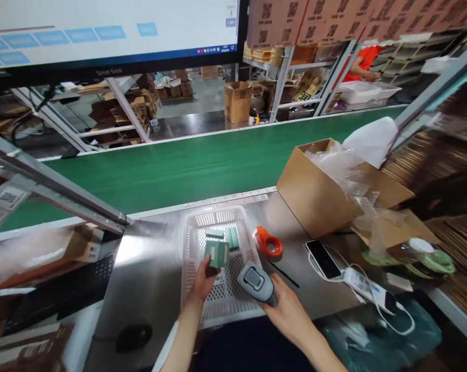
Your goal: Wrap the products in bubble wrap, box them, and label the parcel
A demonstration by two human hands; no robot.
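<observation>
1. The left hand [202, 281] has its fingers [209, 264] pinching a small green box [217, 253] by its lower left corner, thumb on one side and fingertips on the other. The box is lifted clear above the white basket [192, 243], tilted a little.

2. The right hand [291, 312] has its fingers wrapped around the grip of a grey handheld scanner [255, 281], whose head points up and left towards the box. The scanner hangs over the basket's right rim, just beside the box but not touching it.

3. The box looks like thin printed card: light, stiff along its edges, easily dented on its flat faces. A pinch across two opposite faces near a corner seems enough, and gentle pressure should do. Its surface looks smooth, so it could slip if held too loosely.

4. The scanner looks like hard plastic, heavier than the box, and is best taken by its handle as it is now.

5. More green boxes [227, 237] lie in the basket's far end, close together.

6. The basket sits on a steel counter [148, 268]. To its right lie an orange tape dispenser [268, 243], a phone [323, 259] and an open cardboard carton [314, 191] with clear plastic wrap spilling out.

7. Beyond the counter runs a green conveyor belt [186, 165], with a monitor [113, 36] overhead.
</observation>
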